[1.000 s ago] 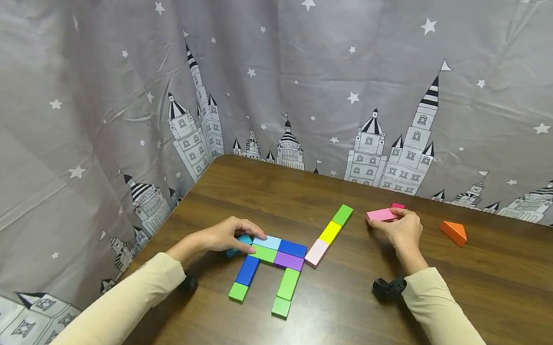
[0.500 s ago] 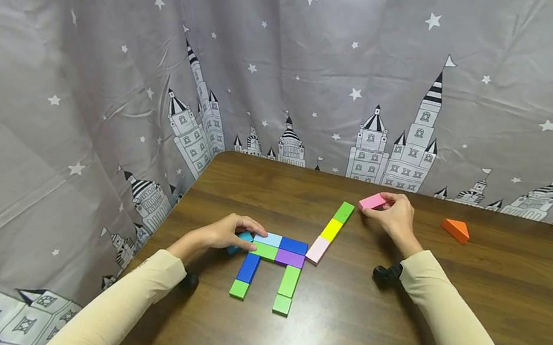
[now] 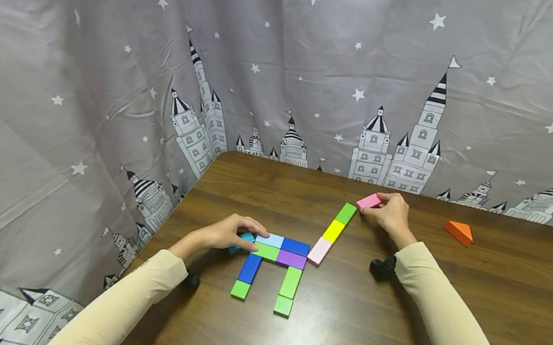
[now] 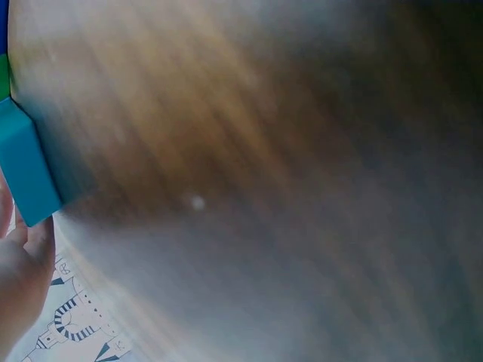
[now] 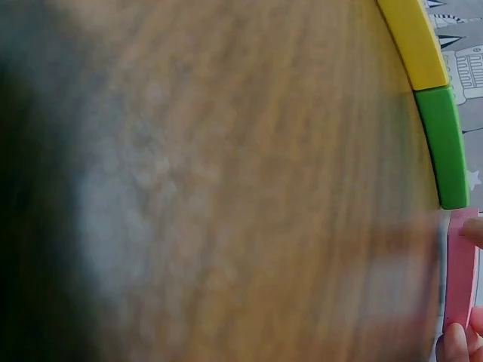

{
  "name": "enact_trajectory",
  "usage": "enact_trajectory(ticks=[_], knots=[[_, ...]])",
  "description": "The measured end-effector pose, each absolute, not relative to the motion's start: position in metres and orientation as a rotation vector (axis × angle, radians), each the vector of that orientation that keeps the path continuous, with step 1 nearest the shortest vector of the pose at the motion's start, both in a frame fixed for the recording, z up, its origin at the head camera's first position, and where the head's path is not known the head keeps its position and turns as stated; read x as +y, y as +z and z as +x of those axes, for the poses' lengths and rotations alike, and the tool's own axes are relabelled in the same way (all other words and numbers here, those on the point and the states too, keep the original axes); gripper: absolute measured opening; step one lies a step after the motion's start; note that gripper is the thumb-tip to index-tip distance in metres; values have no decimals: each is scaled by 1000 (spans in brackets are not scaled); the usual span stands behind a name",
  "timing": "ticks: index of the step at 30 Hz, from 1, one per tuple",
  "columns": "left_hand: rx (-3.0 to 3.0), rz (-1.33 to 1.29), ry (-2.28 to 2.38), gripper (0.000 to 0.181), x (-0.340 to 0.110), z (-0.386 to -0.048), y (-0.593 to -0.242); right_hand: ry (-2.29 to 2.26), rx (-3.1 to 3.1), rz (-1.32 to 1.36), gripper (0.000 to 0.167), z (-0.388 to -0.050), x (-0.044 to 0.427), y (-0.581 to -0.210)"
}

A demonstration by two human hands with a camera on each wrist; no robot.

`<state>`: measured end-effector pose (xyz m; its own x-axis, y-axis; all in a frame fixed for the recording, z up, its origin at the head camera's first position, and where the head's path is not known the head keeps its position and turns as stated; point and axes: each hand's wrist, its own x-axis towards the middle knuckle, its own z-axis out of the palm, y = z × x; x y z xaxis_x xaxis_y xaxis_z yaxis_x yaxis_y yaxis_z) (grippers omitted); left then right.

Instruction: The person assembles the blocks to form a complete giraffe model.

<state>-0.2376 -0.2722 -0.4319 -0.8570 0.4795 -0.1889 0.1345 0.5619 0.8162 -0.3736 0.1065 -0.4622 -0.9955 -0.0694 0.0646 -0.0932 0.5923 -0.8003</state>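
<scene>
My right hand (image 3: 392,216) pinches a pink block (image 3: 368,202) near the table's far edge. In the right wrist view the pink block (image 5: 460,268) lies close by the end of a green block (image 5: 444,147). That green block ends a slanted row with a yellow block (image 3: 334,231) and a pale pink block (image 3: 319,251). My left hand (image 3: 219,232) arches over a teal block (image 3: 243,242), partly hidden. Its fingertips rest at a light blue block (image 3: 273,240) and a lime green block (image 3: 267,252). The left wrist view shows the teal block (image 4: 29,166) beside the fingers.
A dark blue block (image 3: 296,247) and a purple block (image 3: 291,259) adjoin the light blue and lime green ones. Two legs of blue and green blocks (image 3: 290,282) extend nearer. An orange triangular block (image 3: 459,232) lies right on the brown table (image 3: 338,337); a grey curtain (image 3: 326,55) hangs behind.
My right hand has carried the pink block leftward and back, up to the row's green end. A crimson block seen behind it earlier no longer shows. My left hand stays in place.
</scene>
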Motion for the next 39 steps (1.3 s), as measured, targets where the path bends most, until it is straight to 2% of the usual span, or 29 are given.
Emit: enact_trajectory(ticks=[21, 28, 39], knots=[[2394, 526, 1243, 33, -272, -236, -433, 1660, -2779, 102, 64, -377, 104, -466], [2398, 526, 1243, 33, -272, -237, -431, 1747, -2708, 116, 55, -378, 102, -467], [2399, 462, 1219, 34, -272, -238, -433, 1816, -2674, 102, 54, -380, 97, -470]])
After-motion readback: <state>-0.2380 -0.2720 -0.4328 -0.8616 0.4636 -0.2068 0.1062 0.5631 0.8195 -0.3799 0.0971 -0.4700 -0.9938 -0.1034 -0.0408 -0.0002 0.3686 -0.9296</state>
